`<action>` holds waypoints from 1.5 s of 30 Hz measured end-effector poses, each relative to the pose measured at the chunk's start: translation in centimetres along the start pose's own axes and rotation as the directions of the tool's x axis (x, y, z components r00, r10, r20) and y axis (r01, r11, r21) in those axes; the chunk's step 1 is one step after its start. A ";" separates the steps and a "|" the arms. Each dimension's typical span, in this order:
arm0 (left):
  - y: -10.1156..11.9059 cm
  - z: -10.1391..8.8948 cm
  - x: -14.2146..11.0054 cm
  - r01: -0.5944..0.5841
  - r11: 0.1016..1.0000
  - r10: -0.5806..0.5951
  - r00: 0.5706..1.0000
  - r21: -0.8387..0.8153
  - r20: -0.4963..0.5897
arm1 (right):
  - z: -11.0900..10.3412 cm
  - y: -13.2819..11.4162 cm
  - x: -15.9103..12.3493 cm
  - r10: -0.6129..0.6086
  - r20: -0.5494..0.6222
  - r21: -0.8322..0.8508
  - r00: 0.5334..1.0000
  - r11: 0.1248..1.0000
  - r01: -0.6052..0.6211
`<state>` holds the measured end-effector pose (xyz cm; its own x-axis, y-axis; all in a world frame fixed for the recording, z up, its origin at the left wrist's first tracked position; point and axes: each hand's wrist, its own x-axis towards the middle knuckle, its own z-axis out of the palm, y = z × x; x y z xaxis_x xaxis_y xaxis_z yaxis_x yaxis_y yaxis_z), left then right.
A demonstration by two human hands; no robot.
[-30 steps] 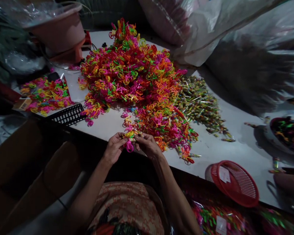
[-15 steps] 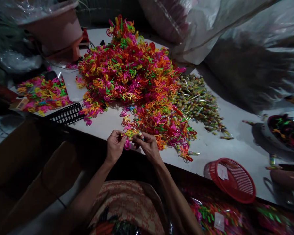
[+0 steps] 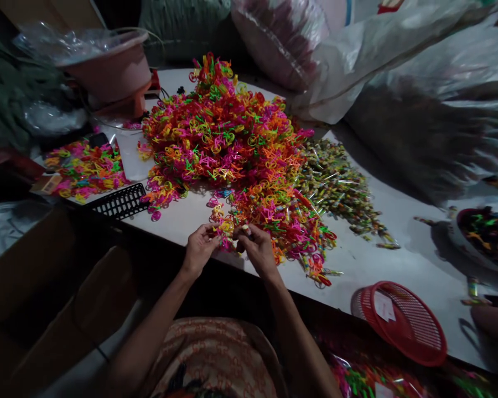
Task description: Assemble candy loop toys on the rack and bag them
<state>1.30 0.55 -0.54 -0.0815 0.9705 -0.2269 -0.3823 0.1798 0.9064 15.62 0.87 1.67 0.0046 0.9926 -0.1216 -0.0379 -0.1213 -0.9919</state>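
Observation:
My left hand [image 3: 200, 247] is closed in a pinch on a small yellow plastic toy piece [image 3: 224, 227] at the table's near edge. Close beside it, my right hand [image 3: 257, 250] pinches a small patterned tube, its pale end [image 3: 245, 228] showing between the fingers. Whether the tube touches the yellow piece is unclear. Just beyond both hands rises a large heap of bright plastic toy pieces [image 3: 224, 138], pink, orange, yellow and green, some bicycle-shaped. To its right lies a pile of small wrapped tubes [image 3: 340, 182].
A red mesh basket [image 3: 410, 323] stands at the near right edge. Left are a black lattice tray [image 3: 120, 201], more toy pieces [image 3: 87, 168] and a pink tub [image 3: 108, 69]. Big plastic sacks [image 3: 431, 121] line the back right. Part of a person's hand [image 3: 493, 320] shows at the right edge.
The whole view has shifted, so the table sits slightly lower. My hands stay close together; the right has drawn the tube slightly away from the yellow piece.

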 end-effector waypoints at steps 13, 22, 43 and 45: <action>1.7 -0.2 -0.2 0.282 0.928 -0.259 0.958 -0.244 0.124 | -0.4 0.4 0.6 0.153 -0.011 0.359 0.988 0.923 -0.139; 2.3 -0.2 -0.8 0.292 0.933 -0.274 0.956 -0.211 0.109 | -0.3 1.2 0.2 0.215 0.043 0.418 0.976 0.883 -0.213; 1.0 0.3 -1.0 0.064 0.990 -0.072 0.996 -0.129 -0.060 | 1.8 1.9 -1.0 0.188 -0.147 0.324 0.971 0.937 -0.132; 0.6 0.6 -1.4 -0.033 0.999 0.030 0.989 -0.015 -0.145 | 2.3 2.1 -1.1 0.133 -0.210 0.274 0.969 0.959 -0.072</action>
<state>1.70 -0.56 0.55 -0.2260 0.9418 -0.2488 -0.3933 0.1455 0.9078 13.21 -0.49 -0.22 0.2089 0.9435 -0.2573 -0.3106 -0.1855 -0.9323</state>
